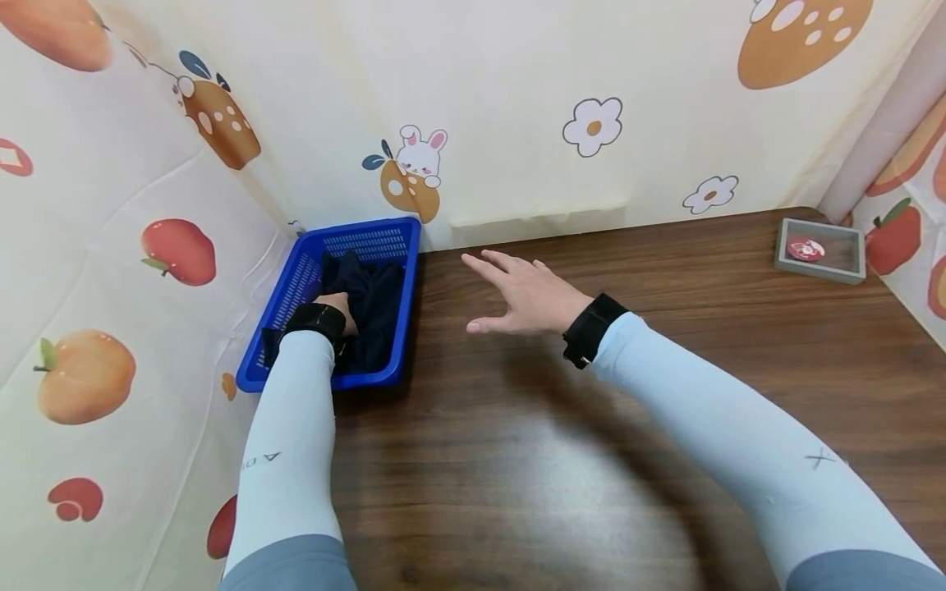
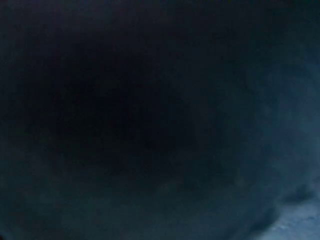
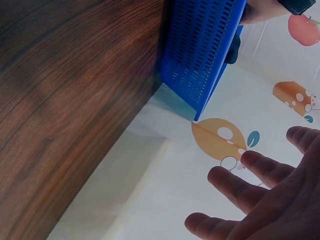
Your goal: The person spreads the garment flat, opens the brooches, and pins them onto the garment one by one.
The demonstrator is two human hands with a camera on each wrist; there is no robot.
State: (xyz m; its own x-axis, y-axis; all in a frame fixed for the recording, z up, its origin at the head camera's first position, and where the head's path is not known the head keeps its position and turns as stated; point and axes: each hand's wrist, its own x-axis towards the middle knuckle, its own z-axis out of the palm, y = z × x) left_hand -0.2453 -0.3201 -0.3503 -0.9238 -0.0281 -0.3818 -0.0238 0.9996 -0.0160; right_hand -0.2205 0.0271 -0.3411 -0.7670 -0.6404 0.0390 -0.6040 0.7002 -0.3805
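A blue plastic basket (image 1: 405,328) with perforated walls stands at the left of the table, and dark navy cloth (image 1: 377,304) lies bunched inside it. My left hand (image 1: 342,309) reaches down into the basket onto this cloth; its fingertips are hidden, so a grip cannot be made out. In the left wrist view the dark cloth (image 2: 150,125) fills nearly everything, blurred and close. My right hand (image 1: 528,294) hovers above the table, right of the basket, its fingers spread and holding nothing. The right wrist view shows those spread fingers (image 3: 235,190) and the basket's side wall (image 3: 195,55).
A small grey box (image 1: 820,250) with a clear top and a red-and-white item inside sits at the table's far right corner. The brown wooden table (image 1: 473,476) meets a fruit-patterned curtain (image 1: 510,98) at the back and left.
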